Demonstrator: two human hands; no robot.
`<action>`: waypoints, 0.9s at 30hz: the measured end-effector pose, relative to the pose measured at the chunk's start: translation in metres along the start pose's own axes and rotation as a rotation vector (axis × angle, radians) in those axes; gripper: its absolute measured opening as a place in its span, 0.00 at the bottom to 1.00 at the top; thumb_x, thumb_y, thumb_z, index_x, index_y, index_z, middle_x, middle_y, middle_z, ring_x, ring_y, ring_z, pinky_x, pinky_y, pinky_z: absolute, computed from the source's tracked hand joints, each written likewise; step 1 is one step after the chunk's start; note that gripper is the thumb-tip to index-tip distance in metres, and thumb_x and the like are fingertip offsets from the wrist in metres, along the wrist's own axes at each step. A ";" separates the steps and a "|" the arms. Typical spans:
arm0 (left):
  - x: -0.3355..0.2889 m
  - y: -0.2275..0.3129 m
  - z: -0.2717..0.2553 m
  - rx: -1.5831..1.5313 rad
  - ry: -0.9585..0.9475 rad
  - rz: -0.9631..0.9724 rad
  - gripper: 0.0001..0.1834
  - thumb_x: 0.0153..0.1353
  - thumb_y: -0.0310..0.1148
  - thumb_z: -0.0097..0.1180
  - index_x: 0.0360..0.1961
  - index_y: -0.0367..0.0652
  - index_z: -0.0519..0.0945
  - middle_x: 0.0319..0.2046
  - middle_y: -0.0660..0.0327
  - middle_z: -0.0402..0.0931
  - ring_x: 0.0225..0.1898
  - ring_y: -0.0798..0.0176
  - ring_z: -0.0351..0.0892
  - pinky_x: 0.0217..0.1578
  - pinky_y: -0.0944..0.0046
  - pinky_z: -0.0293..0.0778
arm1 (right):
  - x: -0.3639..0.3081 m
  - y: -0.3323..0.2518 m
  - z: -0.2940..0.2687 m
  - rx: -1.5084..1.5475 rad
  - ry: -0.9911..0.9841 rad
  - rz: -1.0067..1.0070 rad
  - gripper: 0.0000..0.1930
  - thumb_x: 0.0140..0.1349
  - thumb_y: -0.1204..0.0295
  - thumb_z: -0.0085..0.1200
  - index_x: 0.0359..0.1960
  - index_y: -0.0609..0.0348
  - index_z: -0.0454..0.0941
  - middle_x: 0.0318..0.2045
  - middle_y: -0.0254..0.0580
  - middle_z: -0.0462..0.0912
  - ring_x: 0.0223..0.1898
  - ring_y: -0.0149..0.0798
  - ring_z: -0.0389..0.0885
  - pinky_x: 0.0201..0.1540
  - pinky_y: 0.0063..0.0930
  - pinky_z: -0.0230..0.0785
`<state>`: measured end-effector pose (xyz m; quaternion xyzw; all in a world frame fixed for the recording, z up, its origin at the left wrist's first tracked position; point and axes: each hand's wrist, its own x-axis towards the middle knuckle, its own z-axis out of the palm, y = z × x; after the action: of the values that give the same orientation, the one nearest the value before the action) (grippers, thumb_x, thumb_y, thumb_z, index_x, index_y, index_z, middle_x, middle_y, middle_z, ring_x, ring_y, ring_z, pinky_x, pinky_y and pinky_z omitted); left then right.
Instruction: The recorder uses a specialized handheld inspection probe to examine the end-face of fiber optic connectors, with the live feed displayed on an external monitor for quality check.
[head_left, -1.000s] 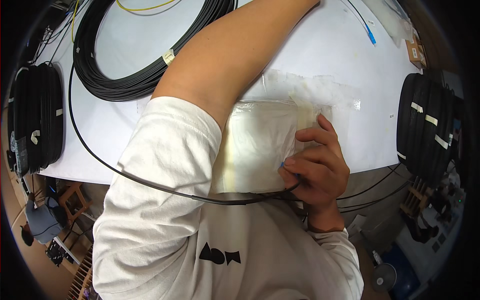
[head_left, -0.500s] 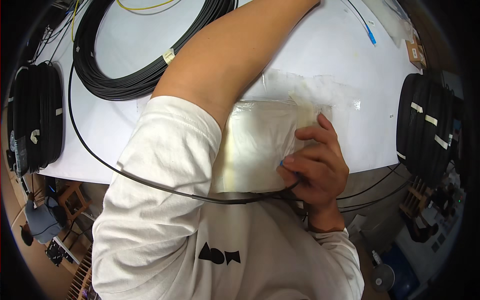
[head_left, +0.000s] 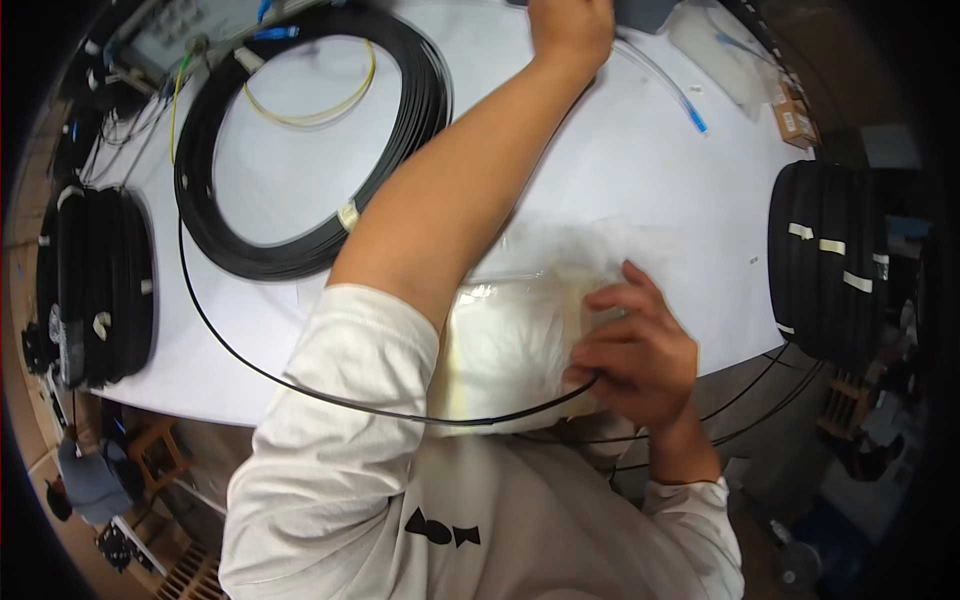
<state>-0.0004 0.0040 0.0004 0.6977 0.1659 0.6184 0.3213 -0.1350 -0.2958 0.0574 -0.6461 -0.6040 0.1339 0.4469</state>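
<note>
The view has tilted since the earlier frame, so the left hand (head_left: 570,25) now shows at the top edge, stretched across the white table (head_left: 640,170); its grip cannot be told. The right hand (head_left: 635,355), fingers curled, pinches a thin black cable (head_left: 300,385) against a clear plastic bag (head_left: 510,345), lower centre. The cable runs left to right, then curves up the left side.

A glossy black round cable coil (head_left: 300,150) lies far left on the plain white table (head_left: 640,180), ringing a thin yellow fibre loop (head_left: 320,105). The black bundled coil (head_left: 825,265) at right carries white tape bands. The near clear plastic bag (head_left: 510,350) shows pale cream. The white sleeve (head_left: 340,440) is plain.
</note>
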 end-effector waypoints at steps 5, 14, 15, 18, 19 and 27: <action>-0.003 0.003 0.001 -0.018 0.057 0.005 0.14 0.72 0.33 0.54 0.55 0.43 0.83 0.51 0.53 0.78 0.54 0.47 0.75 0.58 0.53 0.70 | 0.058 0.046 -0.066 -0.587 0.190 -0.095 0.13 0.42 0.78 0.70 0.33 0.57 0.88 0.34 0.38 0.83 0.42 0.46 0.81 0.47 0.41 0.75; -0.007 0.008 -0.001 -0.021 -0.041 -0.022 0.17 0.74 0.32 0.51 0.59 0.41 0.81 0.55 0.53 0.75 0.55 0.47 0.73 0.57 0.53 0.70 | 0.139 0.149 -0.085 -0.578 0.606 -0.126 0.09 0.54 0.82 0.67 0.37 0.60 0.85 0.35 0.44 0.86 0.41 0.48 0.85 0.44 0.38 0.76; -0.007 0.009 -0.002 -0.021 -0.042 -0.010 0.17 0.74 0.32 0.51 0.59 0.41 0.81 0.55 0.53 0.75 0.55 0.47 0.73 0.57 0.53 0.70 | 0.150 0.150 -0.075 -0.531 0.651 -0.174 0.09 0.54 0.82 0.67 0.37 0.60 0.84 0.35 0.44 0.86 0.42 0.49 0.85 0.45 0.39 0.77; -0.005 0.007 -0.004 -0.040 -0.051 -0.045 0.17 0.75 0.33 0.50 0.60 0.41 0.80 0.56 0.52 0.74 0.56 0.47 0.73 0.57 0.53 0.70 | 0.181 0.149 -0.052 -0.445 0.678 -0.346 0.10 0.54 0.83 0.68 0.35 0.60 0.80 0.35 0.44 0.86 0.45 0.50 0.87 0.49 0.41 0.78; -0.004 0.005 -0.004 -0.038 -0.053 -0.042 0.17 0.75 0.33 0.50 0.60 0.41 0.80 0.56 0.52 0.74 0.56 0.47 0.73 0.57 0.53 0.70 | 0.189 0.155 -0.047 -0.421 0.678 -0.405 0.10 0.54 0.83 0.68 0.35 0.60 0.80 0.35 0.44 0.86 0.45 0.51 0.87 0.50 0.42 0.79; -0.003 0.002 0.000 -0.053 -0.073 -0.046 0.17 0.76 0.35 0.48 0.59 0.39 0.79 0.57 0.51 0.73 0.56 0.48 0.72 0.57 0.53 0.70 | 0.203 0.181 -0.039 -0.427 0.685 -0.450 0.10 0.57 0.81 0.68 0.36 0.59 0.77 0.37 0.44 0.86 0.52 0.52 0.87 0.60 0.51 0.76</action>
<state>-0.0015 0.0007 0.0001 0.7072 0.1538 0.5889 0.3597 0.0600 -0.1061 0.0199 -0.5836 -0.5608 -0.3151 0.4956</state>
